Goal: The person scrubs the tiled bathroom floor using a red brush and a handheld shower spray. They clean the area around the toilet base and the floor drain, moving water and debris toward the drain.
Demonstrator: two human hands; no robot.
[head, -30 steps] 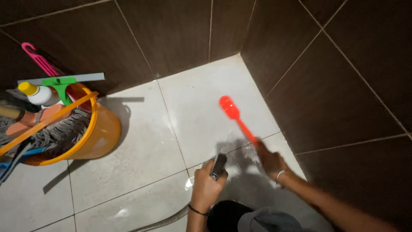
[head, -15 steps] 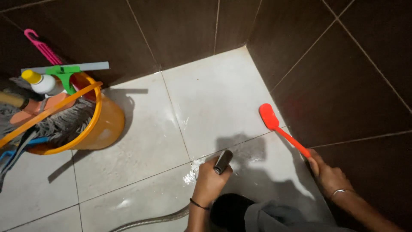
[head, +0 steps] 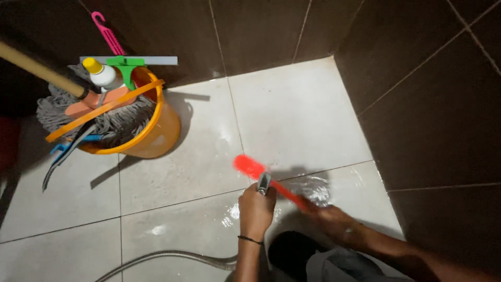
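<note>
The pale glossy tiled floor [head: 172, 177] fills the middle of the frame, wet and shining near the lower centre, with dark brown wall tiles [head: 428, 120] closing the corner at upper right. At upper left stands the round orange plastic bucket [head: 156, 133], in the same spot as a second ago, holding a grey string mop [head: 117, 122], a green-handled squeegee [head: 128, 62] and a white bottle with a yellow cap [head: 102, 75]. What has changed is the long orange-red plastic scrub brush [head: 250, 167]: half a second ago it pointed toward the right wall, now its head has swung left to the centre, crossing the sprayer. The right hand [head: 331, 219], blurred, is closed round its handle. The left hand [head: 257, 209] is clenched on the metal spray nozzle [head: 264, 183], its flexible steel hose [head: 172, 257] trailing lower left, so scrubbing and rinsing seem to continue on the same wet tile
</note>
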